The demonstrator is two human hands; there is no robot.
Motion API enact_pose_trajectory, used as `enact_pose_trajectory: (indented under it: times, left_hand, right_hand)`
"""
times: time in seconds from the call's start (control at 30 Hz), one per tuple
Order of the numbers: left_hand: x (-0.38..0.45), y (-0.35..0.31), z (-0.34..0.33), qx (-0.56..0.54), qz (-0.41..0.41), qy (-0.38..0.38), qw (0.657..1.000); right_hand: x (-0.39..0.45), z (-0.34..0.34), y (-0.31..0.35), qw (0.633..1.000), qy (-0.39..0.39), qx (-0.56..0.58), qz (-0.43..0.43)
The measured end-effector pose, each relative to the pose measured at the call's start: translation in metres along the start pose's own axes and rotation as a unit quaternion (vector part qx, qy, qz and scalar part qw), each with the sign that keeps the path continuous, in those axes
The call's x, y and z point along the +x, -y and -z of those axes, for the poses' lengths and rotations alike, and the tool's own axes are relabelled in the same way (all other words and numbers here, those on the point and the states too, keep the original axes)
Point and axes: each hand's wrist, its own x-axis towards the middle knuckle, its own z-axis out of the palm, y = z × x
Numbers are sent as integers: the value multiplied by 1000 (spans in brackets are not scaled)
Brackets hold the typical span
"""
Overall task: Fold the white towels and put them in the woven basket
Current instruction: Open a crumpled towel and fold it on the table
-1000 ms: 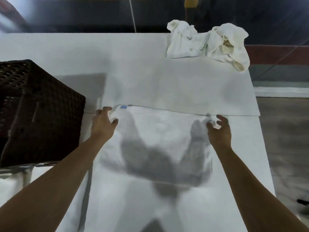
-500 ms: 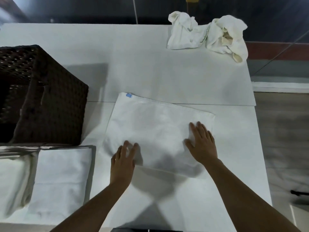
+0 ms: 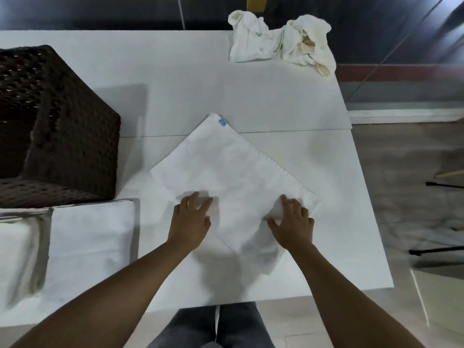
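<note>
A white towel, folded flat with a small blue tag at its far corner, lies turned diagonally on the white table. My left hand rests on its near left part, and the fingers curl around a small bunch of fabric. My right hand is on the near right part and pinches up a fold of the same towel. The dark brown woven basket stands at the left of the table, apart from both hands.
A folded white towel lies left of my left arm, in front of the basket. Two crumpled white towels sit at the table's far edge. The table's right edge drops to the floor, where dark stand legs lie.
The towel has turned from nearly square-on to diagonal. Both hands went from lying flat on it to gathering fabric under the fingers.
</note>
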Motion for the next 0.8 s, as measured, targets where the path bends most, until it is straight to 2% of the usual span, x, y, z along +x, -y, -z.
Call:
enact_pose_trajectory:
  times: [0.1,0.17,0.37,0.6,0.7,0.8]
  left_hand:
    - [-45,-27,-21,-37,-103,5,994]
    - [-72,-38,-36,-44,-126,29,991]
    - [-94,-20,-40,13,-61,30,998]
    - [-95,-1,-24,8,36,96,995]
    - [-105,0,-29,-22,57,82,995]
    - [-120,-4,-32,-71,73,47,994]
  right_hand:
    - [-14,-3,8,1000,9,-4,-21]
    - [-26,-5,12,999,21,4,-36]
    - [-72,-20,16,998,26,-27,-48]
    - [-126,-40,23,998,56,-5,-18]
    - [-132,-41,18,997,54,55,-24]
    - [-129,-35,3,986,0,137,-91]
